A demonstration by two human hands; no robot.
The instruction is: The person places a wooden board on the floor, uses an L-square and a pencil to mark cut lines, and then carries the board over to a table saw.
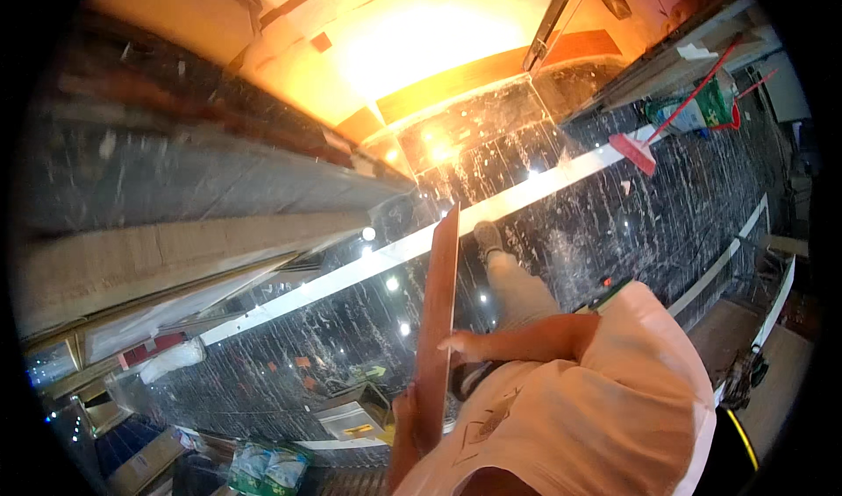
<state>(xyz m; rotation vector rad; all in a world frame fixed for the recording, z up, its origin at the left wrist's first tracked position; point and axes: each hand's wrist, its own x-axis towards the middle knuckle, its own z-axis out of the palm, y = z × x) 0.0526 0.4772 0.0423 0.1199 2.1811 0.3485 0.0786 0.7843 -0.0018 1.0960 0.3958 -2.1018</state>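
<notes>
A long, narrow reddish-brown board [435,290] is held lengthwise at the lower middle of the head view, its far end reaching over the white strip on the floor. My left hand [405,408] grips the board's left edge near the lower end, its fingers partly hidden behind it. My right hand [462,346] is closed on the board's right edge, a little farther up. My foot [488,237] rests on the floor just right of the board.
A dark, dusty tiled floor [570,233] runs toward a brightly lit opening. A red broom [633,152] and green bag [688,108] stand at the right wall. A long ledge [158,250] runs along the left. Green packs [267,468] and a cardboard box [140,461] lie lower left.
</notes>
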